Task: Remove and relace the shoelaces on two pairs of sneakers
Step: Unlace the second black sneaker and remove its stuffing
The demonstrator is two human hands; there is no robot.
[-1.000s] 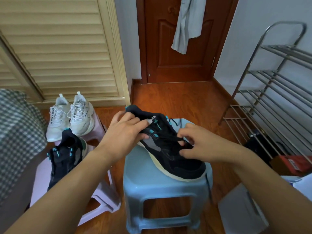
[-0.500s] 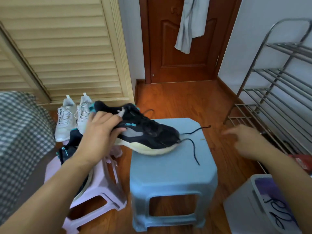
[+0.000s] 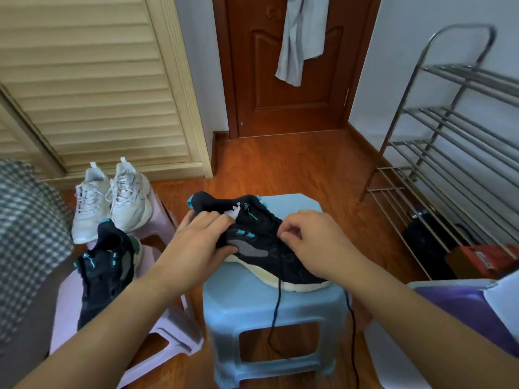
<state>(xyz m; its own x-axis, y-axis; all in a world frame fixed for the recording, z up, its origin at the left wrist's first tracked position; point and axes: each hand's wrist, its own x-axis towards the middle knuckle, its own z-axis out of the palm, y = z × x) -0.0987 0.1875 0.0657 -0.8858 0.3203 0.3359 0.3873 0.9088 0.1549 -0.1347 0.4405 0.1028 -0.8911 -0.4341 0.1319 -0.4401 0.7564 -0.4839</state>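
A black sneaker (image 3: pixel 261 242) with teal accents and a cream sole lies on the blue stool (image 3: pixel 252 301), toe pointing right. My left hand (image 3: pixel 196 242) grips its tongue and collar. My right hand (image 3: pixel 311 242) pinches the black shoelace (image 3: pixel 276 301) at the eyelets; the lace's loose ends hang over the stool's front. The second black sneaker (image 3: pixel 105 270) rests on a pink stool (image 3: pixel 174 329) at the left. Behind it stands a pair of white sneakers (image 3: pixel 112 200), laced.
A metal shoe rack (image 3: pixel 449 153) stands on the right with a black bag and a red box under it. A white box with purple lining (image 3: pixel 449 304) sits at lower right. A checked cloth (image 3: pixel 25 234) lies at the left. Louvred doors and a brown door stand behind.
The black sneaker has come back down flat onto the blue stool. My right hand has returned from the right side to the laces and taken hold of the lace.
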